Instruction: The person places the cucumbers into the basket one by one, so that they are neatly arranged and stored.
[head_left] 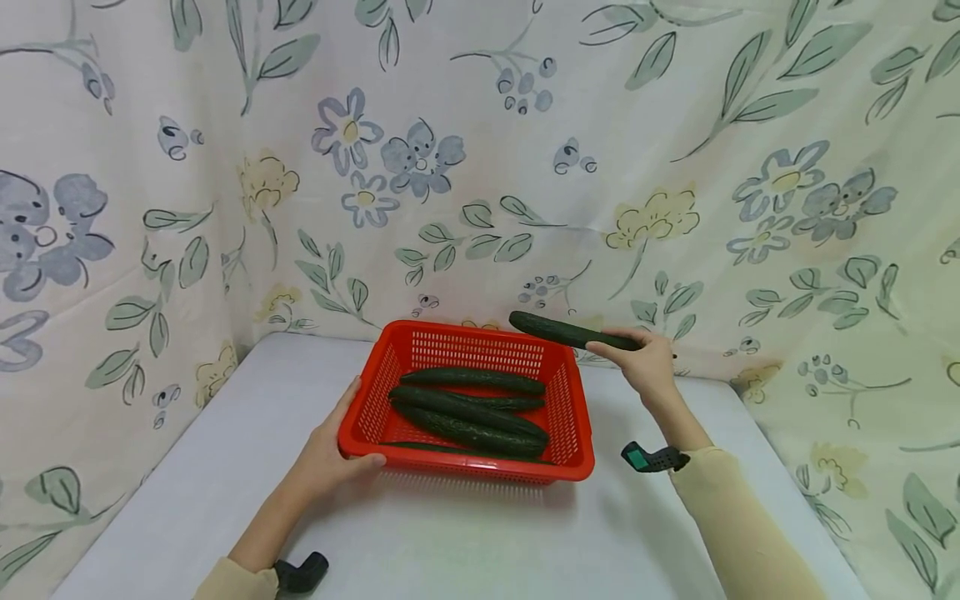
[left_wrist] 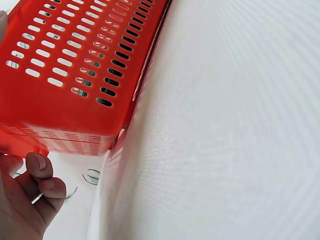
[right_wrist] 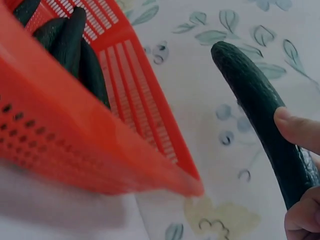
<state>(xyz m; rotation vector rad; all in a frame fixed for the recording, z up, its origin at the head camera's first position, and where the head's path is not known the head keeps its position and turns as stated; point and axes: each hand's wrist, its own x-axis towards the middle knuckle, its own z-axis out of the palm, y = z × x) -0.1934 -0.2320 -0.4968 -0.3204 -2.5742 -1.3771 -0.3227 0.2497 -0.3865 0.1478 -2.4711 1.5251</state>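
Observation:
A red plastic basket (head_left: 465, 468) with slotted walls stands on the table, several dark green cucumbers (head_left: 472, 381) lying inside it. At its front left corner, my left hand (head_left: 327, 450) holds the rim, thumb along the front edge and fingers on the left side. The left wrist view shows curled fingers (left_wrist: 50, 187) by the basket's rim. My right hand (head_left: 643, 363) grips one cucumber (head_left: 551, 328) by its right end, raised above the basket's back right corner. In the right wrist view, thumb and fingers wrap this cucumber (right_wrist: 255, 105), its far end pointing free.
The white table (head_left: 255, 408) extends on both sides of the basket and in front of it. A floral curtain (head_left: 480, 167) hangs behind the table and along both sides. Dark straps (head_left: 656, 458) with small devices circle the wrists.

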